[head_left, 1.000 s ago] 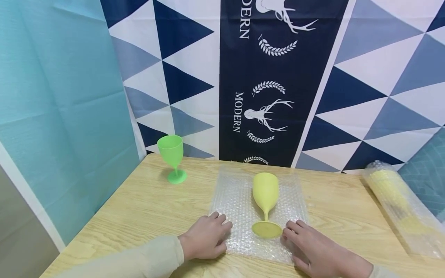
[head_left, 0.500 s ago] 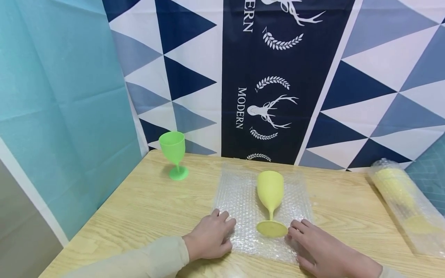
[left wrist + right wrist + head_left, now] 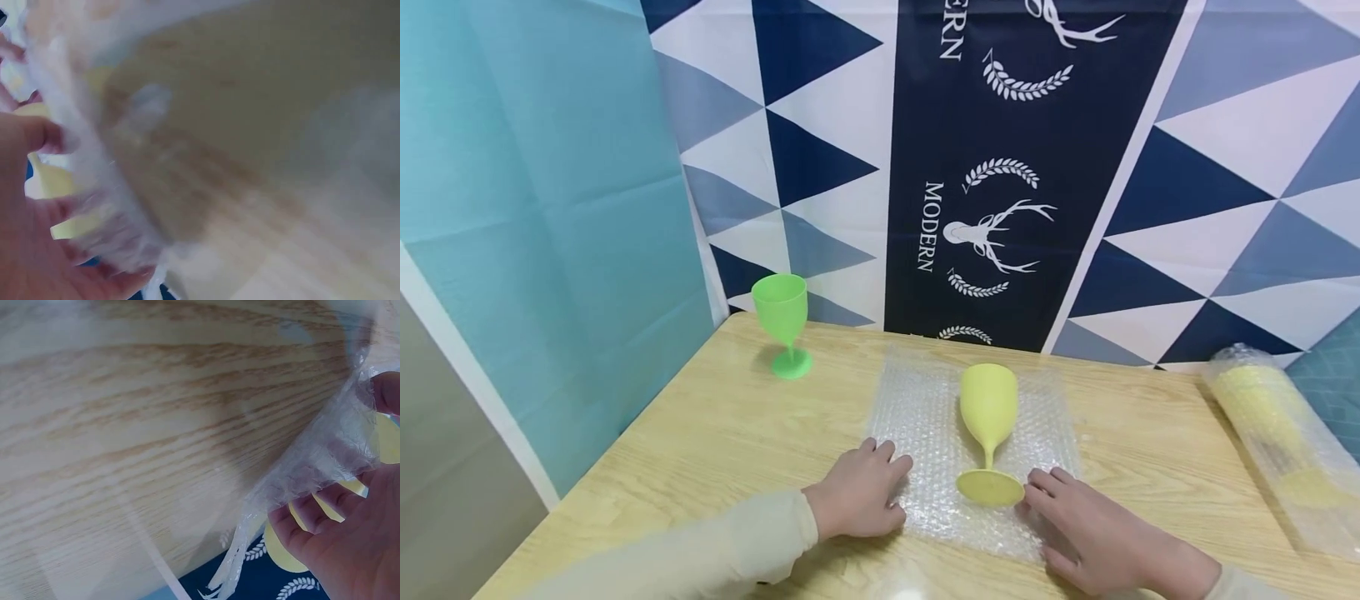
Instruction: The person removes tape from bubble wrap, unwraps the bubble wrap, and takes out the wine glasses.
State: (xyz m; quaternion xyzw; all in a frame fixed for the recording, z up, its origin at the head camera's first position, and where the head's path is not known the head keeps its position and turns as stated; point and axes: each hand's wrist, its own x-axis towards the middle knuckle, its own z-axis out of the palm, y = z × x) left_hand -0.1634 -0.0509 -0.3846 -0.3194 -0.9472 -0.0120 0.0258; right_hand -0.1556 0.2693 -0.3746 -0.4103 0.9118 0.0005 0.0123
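A yellow goblet (image 3: pixel 989 408) lies on its side on a flat sheet of clear bubble wrap (image 3: pixel 936 504), its foot toward me and its bowl pointing away. My left hand (image 3: pixel 861 492) rests at the sheet's left edge with loosely bent fingers; the left wrist view shows the wrap overlapping those fingertips (image 3: pixel 128 284). At the near right, my right hand (image 3: pixel 1093 533) touches the sheet close beside the goblet's foot, fingers bent the same way. Wrap also covers the right fingertips in the right wrist view, where yellow parts of the goblet (image 3: pixel 284 553) show behind the fingers.
A green goblet (image 3: pixel 781 312) stands upright at the back left of the wooden table (image 3: pixel 722 450). To the far right lies a bubble-wrapped bundle (image 3: pixel 1288 437) with something yellow inside. A patterned cloth (image 3: pixel 985 179) hangs behind the table, and a turquoise one (image 3: pixel 572 225) on the left.
The head view has shifted a little, so everything sits slightly to the right and most of it higher. Both hands, the wrap and the goblets keep their places on the table.
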